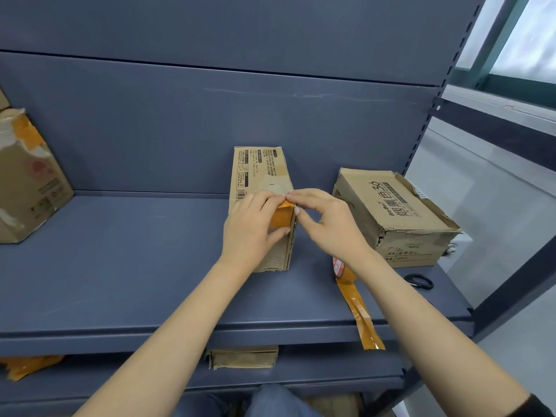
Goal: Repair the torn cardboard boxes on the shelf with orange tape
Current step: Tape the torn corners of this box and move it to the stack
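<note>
A narrow cardboard box (260, 173) stands in the middle of the blue shelf (126, 266). A strip of orange tape (281, 216) is folded over its near top edge. My left hand (252, 230) lies flat on the box's front face, pressing the strip. My right hand (328, 224) pinches the strip at the box's right corner with thumb and fingers. The orange tape roll (341, 270) sits on the shelf just behind my right wrist, and a loose tail of tape (361, 314) trails from it over the shelf's front edge.
A torn box with "36" printed on it (397, 215) lies at the right end. Black scissors (419, 281) rest in front of it. A taped box (27, 182) stands at the far left. On the lower shelf sit a small box (243, 358) and crumpled orange tape (27, 365).
</note>
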Action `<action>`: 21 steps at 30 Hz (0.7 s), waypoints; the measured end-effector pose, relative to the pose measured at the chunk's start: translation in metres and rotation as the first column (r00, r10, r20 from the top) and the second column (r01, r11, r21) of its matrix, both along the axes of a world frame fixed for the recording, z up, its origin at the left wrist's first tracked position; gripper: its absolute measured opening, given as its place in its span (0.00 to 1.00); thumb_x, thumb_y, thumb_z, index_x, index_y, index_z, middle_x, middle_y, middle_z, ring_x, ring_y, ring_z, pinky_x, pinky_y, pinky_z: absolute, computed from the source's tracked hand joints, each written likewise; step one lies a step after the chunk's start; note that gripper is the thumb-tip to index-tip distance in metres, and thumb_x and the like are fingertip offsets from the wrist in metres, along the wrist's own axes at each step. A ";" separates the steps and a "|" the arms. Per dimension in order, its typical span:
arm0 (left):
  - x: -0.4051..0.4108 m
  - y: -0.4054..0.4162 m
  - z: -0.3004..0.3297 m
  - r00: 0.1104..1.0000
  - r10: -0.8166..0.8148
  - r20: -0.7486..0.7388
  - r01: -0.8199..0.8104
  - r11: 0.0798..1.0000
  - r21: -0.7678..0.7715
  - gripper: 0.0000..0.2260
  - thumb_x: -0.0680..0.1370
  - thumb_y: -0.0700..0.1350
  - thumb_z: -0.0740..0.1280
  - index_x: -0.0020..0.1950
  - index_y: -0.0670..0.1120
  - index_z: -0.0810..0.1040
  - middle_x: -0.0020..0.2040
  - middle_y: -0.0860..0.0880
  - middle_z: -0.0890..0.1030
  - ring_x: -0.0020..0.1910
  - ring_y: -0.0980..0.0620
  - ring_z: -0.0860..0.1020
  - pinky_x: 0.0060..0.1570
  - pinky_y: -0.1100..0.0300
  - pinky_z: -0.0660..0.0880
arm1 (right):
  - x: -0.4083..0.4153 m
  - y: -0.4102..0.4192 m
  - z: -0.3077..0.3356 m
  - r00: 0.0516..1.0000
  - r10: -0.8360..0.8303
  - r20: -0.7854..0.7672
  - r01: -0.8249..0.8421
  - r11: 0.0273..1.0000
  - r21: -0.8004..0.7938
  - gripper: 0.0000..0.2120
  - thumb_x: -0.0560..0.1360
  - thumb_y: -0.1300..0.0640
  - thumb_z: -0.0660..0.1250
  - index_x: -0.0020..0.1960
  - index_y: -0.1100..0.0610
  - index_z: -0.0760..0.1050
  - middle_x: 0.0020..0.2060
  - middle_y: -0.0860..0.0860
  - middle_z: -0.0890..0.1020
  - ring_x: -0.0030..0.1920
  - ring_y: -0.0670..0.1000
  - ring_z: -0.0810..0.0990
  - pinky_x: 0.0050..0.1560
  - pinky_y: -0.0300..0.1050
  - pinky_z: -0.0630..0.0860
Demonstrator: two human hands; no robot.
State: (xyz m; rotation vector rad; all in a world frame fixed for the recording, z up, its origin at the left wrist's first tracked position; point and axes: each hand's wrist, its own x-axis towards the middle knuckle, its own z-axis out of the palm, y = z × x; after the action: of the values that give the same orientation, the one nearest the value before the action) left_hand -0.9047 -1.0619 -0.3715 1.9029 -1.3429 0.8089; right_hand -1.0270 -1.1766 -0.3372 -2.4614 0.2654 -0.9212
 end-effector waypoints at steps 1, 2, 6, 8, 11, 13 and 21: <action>0.001 0.000 0.002 0.998 -0.032 -0.045 0.029 0.998 -0.054 0.17 0.69 0.51 0.76 0.55 0.48 0.81 0.50 0.52 0.80 0.49 0.54 0.71 0.44 0.57 0.72 | 0.001 -0.001 -0.001 1.000 0.006 0.007 -0.006 1.000 -0.001 0.13 0.78 0.63 0.66 0.61 0.58 0.80 0.58 0.51 0.81 0.60 0.46 0.77 0.64 0.33 0.69; 0.001 0.000 0.005 0.995 -0.056 -0.085 0.047 0.994 -0.103 0.12 0.73 0.52 0.72 0.54 0.48 0.82 0.48 0.52 0.80 0.48 0.54 0.72 0.43 0.59 0.71 | 0.001 -0.002 -0.001 1.000 0.009 0.011 -0.009 1.000 0.000 0.13 0.78 0.63 0.66 0.61 0.57 0.80 0.58 0.50 0.81 0.60 0.46 0.77 0.64 0.33 0.69; -0.001 -0.004 0.007 0.992 -0.047 -0.116 0.027 0.985 -0.168 0.10 0.77 0.52 0.66 0.52 0.50 0.83 0.44 0.53 0.79 0.45 0.55 0.72 0.41 0.61 0.68 | 0.000 -0.004 -0.004 0.999 0.021 0.031 -0.021 1.000 -0.001 0.14 0.78 0.62 0.66 0.62 0.56 0.80 0.58 0.46 0.80 0.61 0.44 0.77 0.65 0.37 0.72; -0.001 -0.006 0.005 0.995 -0.018 -0.094 0.001 0.985 -0.173 0.09 0.76 0.52 0.67 0.52 0.51 0.83 0.43 0.53 0.79 0.44 0.54 0.72 0.41 0.60 0.68 | -0.001 -0.005 -0.007 0.998 0.041 0.043 -0.042 0.999 0.002 0.15 0.78 0.62 0.65 0.63 0.56 0.79 0.59 0.44 0.79 0.62 0.44 0.76 0.65 0.38 0.71; -0.001 -0.008 0.004 0.999 0.009 -0.038 -0.016 0.985 -0.172 0.08 0.76 0.51 0.68 0.51 0.50 0.83 0.42 0.52 0.78 0.43 0.53 0.72 0.41 0.59 0.69 | -0.002 -0.007 -0.009 0.998 0.045 0.046 -0.045 0.999 0.004 0.17 0.77 0.62 0.62 0.63 0.56 0.79 0.60 0.44 0.78 0.63 0.44 0.75 0.67 0.34 0.69; 0.000 -0.008 0.004 1.000 0.015 -0.011 -0.017 0.988 -0.151 0.09 0.74 0.50 0.70 0.51 0.49 0.82 0.43 0.52 0.79 0.44 0.52 0.72 0.42 0.57 0.70 | -0.003 -0.008 -0.007 0.998 0.041 0.045 -0.042 0.999 0.011 0.17 0.76 0.64 0.62 0.62 0.57 0.79 0.59 0.44 0.78 0.62 0.43 0.75 0.66 0.32 0.68; 0.005 0.010 0.006 0.994 -0.074 -0.076 0.070 0.996 -0.050 0.13 0.72 0.50 0.72 0.56 0.49 0.82 0.52 0.53 0.83 0.52 0.53 0.78 0.42 0.59 0.76 | 0.000 -0.007 -0.009 0.999 0.007 0.049 -0.006 1.000 -0.022 0.13 0.76 0.57 0.70 0.61 0.55 0.80 0.59 0.48 0.81 0.62 0.46 0.76 0.66 0.40 0.70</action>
State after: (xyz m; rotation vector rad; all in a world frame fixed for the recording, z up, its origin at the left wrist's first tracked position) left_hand -0.8995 -1.0518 -0.3657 1.8200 -1.3256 0.7170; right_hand -1.0273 -1.1832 -0.3465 -2.4543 0.2307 -0.9853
